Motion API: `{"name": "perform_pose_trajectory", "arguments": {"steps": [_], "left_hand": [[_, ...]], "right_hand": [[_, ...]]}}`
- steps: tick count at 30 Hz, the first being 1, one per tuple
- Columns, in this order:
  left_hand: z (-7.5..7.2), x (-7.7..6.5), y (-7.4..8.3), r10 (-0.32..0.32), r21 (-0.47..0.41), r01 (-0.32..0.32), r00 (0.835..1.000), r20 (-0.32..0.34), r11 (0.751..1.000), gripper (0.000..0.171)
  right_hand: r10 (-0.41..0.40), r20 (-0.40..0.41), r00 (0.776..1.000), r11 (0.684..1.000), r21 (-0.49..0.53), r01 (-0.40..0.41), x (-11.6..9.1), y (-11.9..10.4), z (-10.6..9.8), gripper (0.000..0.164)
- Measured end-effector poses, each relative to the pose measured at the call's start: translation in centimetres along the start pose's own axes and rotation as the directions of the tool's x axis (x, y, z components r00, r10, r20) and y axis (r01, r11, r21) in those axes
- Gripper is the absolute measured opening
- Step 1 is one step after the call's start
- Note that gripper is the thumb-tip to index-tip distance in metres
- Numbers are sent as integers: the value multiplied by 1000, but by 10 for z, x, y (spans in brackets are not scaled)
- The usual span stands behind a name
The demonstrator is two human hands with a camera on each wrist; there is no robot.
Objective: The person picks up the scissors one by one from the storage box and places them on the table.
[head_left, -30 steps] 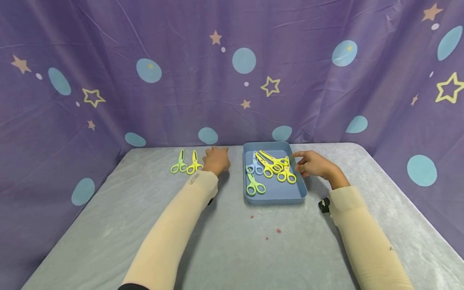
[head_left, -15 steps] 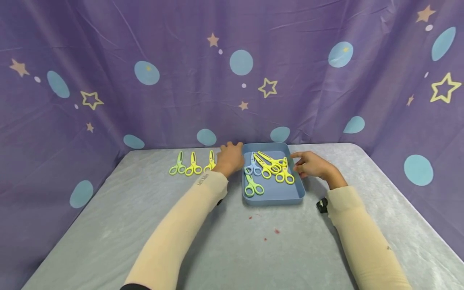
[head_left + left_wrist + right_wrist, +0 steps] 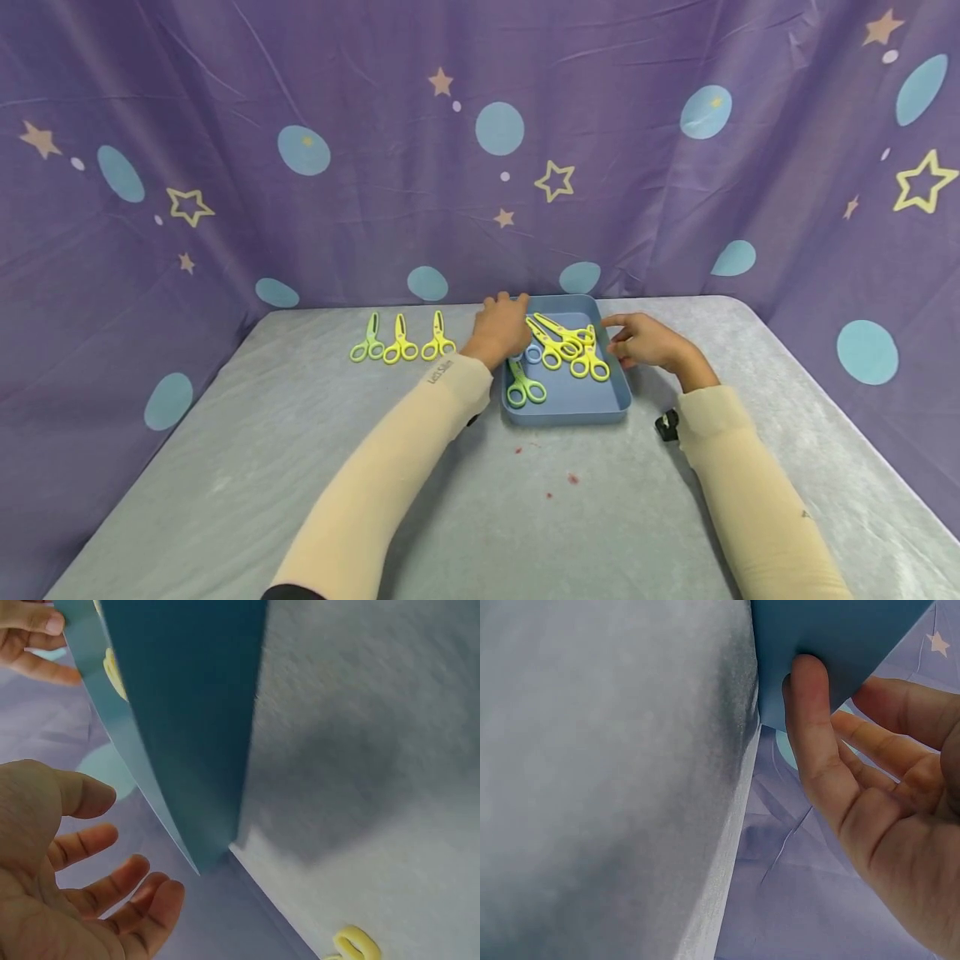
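Observation:
My left hand (image 3: 501,327) hovers over the left rim of the blue tray (image 3: 570,419), partly covering a pair of blue scissors (image 3: 533,361) inside. Its fingers are spread and loosely bent with nothing between them in the left wrist view. At the tray's right side, my right hand (image 3: 647,340) holds the rim. In the right wrist view one digit presses the outer wall (image 3: 840,645) while another lies at the edge. Green scissors (image 3: 517,383) and several yellow scissors (image 3: 552,361) lie in the tray.
Left of the tray stands a row of scissors: green scissors (image 3: 367,343), yellow scissors (image 3: 401,343) and another yellow pair of scissors (image 3: 438,340). A purple curtain (image 3: 360,233) hangs right behind the grey-covered table (image 3: 480,517).
My left hand has let go of the third scissors in the row and moved right, onto the tray's left side. The right hand stays at the tray's rim.

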State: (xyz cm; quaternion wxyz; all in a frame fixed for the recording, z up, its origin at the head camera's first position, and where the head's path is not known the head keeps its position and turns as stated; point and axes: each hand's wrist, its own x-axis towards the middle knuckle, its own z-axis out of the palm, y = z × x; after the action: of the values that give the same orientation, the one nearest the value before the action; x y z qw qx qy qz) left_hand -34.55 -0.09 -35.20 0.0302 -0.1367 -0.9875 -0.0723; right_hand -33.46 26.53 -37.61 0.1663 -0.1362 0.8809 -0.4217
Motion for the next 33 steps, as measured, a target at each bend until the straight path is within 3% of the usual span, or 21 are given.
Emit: {"name": "perform_pose_trajectory", "arguments": {"steps": [7,12,19,26,33], "left_hand": [[1,1,24,22,5,-22,999,24,1000,59],[4,3,38,-50,0,51,995,87,999,64],[13,7,56,-157,-8,162,970,184,987,66],[23,15,75,-221,-9,227,957,190,974,57],[23,13,79,-198,-9,204,960,200,979,48]], "right_hand": [[-6,1,1000,1000,14,6,-1,0,-1,60],[-8,2,1000,1000,18,8,-1,-1,-1,61],[-13,-2,1000,1000,7,13,-1,0,-1,60],[-26,-6,1000,1000,8,26,-3,1,-1,59],[-28,-9,1000,1000,14,28,0,1,-1,59]]}}
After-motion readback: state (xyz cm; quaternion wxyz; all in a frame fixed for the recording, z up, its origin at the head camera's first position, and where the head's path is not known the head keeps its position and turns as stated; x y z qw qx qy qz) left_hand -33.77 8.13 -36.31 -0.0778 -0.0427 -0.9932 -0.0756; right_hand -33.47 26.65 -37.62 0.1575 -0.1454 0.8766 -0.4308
